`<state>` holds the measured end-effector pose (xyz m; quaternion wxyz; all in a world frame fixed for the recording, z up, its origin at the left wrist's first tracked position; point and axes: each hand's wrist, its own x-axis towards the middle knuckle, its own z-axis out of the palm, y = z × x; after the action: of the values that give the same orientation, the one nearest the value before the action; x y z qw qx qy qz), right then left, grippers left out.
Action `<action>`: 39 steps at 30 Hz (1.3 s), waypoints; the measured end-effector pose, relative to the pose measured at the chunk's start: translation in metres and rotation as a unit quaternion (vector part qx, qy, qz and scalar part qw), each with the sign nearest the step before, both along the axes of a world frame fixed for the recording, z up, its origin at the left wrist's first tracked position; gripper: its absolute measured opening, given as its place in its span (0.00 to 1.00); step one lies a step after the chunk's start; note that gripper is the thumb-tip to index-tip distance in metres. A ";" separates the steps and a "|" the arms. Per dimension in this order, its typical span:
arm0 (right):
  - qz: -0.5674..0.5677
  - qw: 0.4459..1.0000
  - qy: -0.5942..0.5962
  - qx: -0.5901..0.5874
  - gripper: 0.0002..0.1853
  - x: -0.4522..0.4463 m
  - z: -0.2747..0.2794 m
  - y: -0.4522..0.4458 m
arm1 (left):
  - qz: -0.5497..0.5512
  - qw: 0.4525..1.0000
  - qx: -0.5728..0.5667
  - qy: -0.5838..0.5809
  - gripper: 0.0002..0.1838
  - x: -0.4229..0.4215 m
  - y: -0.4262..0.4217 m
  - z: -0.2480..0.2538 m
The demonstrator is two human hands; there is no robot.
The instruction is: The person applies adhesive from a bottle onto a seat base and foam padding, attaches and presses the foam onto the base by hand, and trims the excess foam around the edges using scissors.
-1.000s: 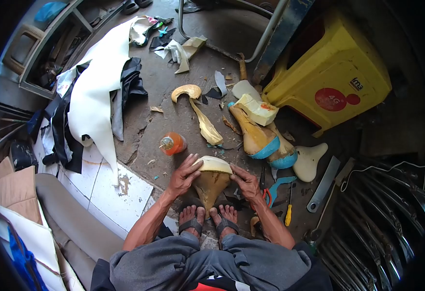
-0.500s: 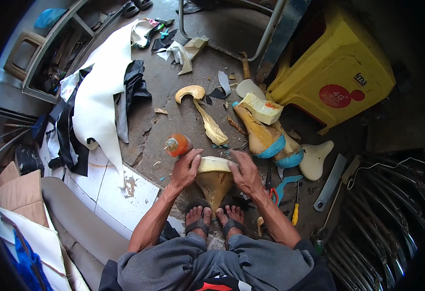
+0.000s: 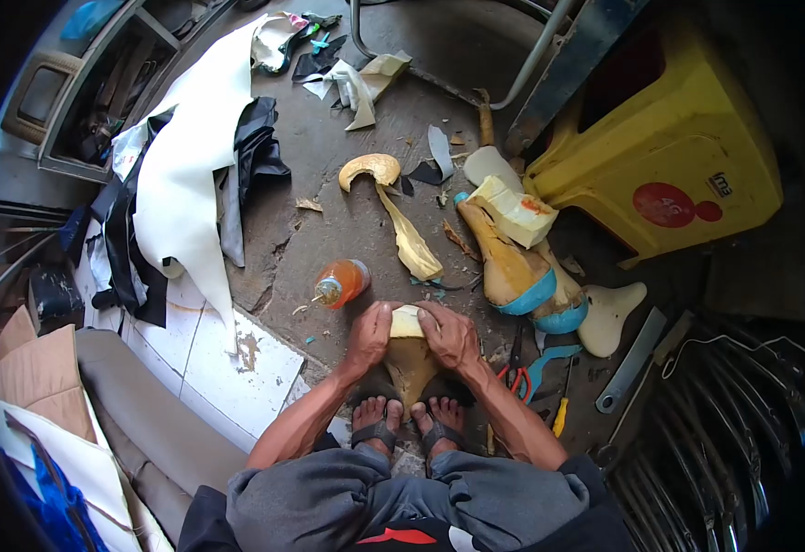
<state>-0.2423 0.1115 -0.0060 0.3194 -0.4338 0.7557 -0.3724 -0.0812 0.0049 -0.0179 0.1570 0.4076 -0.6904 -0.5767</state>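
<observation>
A tan foam saddle piece [image 3: 410,363] with a pale top stands between my feet, its narrow end down near my toes. My left hand [image 3: 370,337] is wrapped round the left side of its wide pale end. On the right side of the same end, my right hand [image 3: 448,335] grips with its thumb on top. Just beyond my left hand stands an orange bottle [image 3: 340,282] with a straw-like stick in its top. A curved foam strip [image 3: 407,241] lies on the floor farther ahead.
Saddle forms with blue edges [image 3: 522,287] lie right of centre, beside a yellow plastic stool [image 3: 669,156]. Red-handled pliers [image 3: 515,375], a yellow screwdriver [image 3: 560,416] and a metal bar [image 3: 630,363] are at the right. White sheet material [image 3: 186,175] covers the left floor.
Both hands have moved closer together on the wide end of the foam piece, and their fingers have closed round it. The view has shifted slightly.
</observation>
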 end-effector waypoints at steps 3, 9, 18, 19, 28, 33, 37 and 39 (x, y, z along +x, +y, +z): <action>-0.018 0.998 0.042 -0.032 0.17 0.003 -0.001 0.003 | 0.029 0.999 -0.022 -0.036 0.22 0.000 0.007 -0.007; -0.038 0.994 0.090 -0.042 0.16 0.005 0.004 0.005 | 0.027 0.996 -0.068 -0.043 0.24 0.002 0.011 -0.013; -0.086 0.988 -0.123 0.026 0.29 -0.003 0.008 0.002 | -0.007 0.993 -0.119 -0.008 0.19 -0.001 0.001 -0.009; -0.084 0.989 -0.123 0.026 0.29 -0.004 0.014 -0.001 | 0.009 0.985 -0.173 0.006 0.18 -0.005 0.000 -0.002; 0.001 0.986 0.029 0.164 0.25 -0.001 0.016 -0.015 | -0.127 0.954 -0.226 -0.149 0.16 -0.029 -0.003 0.029; -0.003 0.988 0.045 0.146 0.23 -0.001 0.012 -0.019 | -0.105 0.955 -0.211 -0.180 0.18 -0.032 -0.001 0.018; -0.009 0.994 0.058 0.094 0.18 0.002 0.001 -0.014 | -0.125 0.949 -0.242 -0.160 0.16 -0.032 -0.001 0.014; -0.016 0.995 0.088 0.054 0.14 0.005 -0.006 -0.008 | -0.114 0.947 -0.249 -0.166 0.16 -0.029 0.002 0.012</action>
<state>-0.2373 0.1032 -0.0123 0.2690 -0.4352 0.8064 -0.2966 -0.1098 0.0074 -0.0057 0.0697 0.3640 -0.8704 -0.3242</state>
